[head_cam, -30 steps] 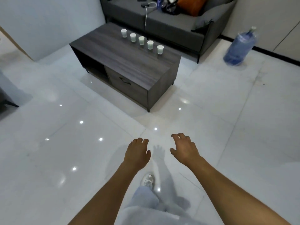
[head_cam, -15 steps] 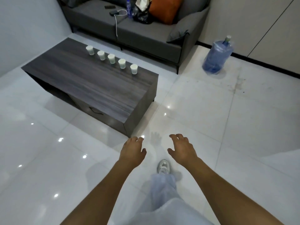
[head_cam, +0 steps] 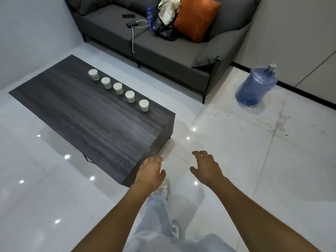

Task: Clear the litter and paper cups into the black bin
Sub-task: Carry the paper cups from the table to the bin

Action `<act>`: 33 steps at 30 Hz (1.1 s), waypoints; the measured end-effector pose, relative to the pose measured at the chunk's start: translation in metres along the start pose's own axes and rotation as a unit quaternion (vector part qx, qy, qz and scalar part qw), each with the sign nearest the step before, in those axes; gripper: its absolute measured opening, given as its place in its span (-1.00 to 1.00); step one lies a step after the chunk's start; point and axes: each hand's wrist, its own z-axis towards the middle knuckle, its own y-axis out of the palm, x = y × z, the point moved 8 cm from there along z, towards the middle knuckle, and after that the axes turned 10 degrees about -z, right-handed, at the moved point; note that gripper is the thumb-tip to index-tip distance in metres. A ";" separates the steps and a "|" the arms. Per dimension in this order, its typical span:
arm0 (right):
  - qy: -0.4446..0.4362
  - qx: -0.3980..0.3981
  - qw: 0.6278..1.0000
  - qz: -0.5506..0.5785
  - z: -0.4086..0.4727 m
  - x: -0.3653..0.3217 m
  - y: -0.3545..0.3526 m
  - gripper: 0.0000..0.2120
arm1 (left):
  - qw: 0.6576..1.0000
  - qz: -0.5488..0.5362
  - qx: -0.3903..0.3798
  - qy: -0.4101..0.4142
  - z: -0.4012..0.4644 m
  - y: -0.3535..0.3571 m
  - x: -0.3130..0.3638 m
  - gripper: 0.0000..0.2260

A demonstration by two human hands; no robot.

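Paper cups: five, upright, in row on tabletop along far edge; row axis runs 10 to 4 o'clock.

Head view: left hand released, fingers loose, grasping nothing, over near tabletop corner. Right hand released, fingers spread, over floor. Cups lie toward 11 o'clock from hands, well apart. Left hand nearer; closest cup at row's 4 o'clock end. Black bin not in view.

Even, cool indoor light. Ceiling lamps glint as small bright spots on the glossy floor from 7 to 3 o'clock. Soft shadows; straight lines bow toward the edges; slight blur throughout.
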 end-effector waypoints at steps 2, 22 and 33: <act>-0.008 -0.001 1.000 -0.001 0.040 0.003 -0.019 -0.44 | 1.000 0.012 -0.010 -0.003 0.039 -0.011 0.007 -0.55; -0.122 -0.039 0.991 -0.033 0.374 -0.001 -0.172 -0.45 | 0.995 -0.033 0.024 -0.092 0.341 -0.147 0.053 -0.57; -0.332 -0.078 0.927 -0.158 0.521 -0.041 -0.242 -0.44 | 0.931 -0.161 0.138 -0.297 0.410 -0.175 0.061 -0.63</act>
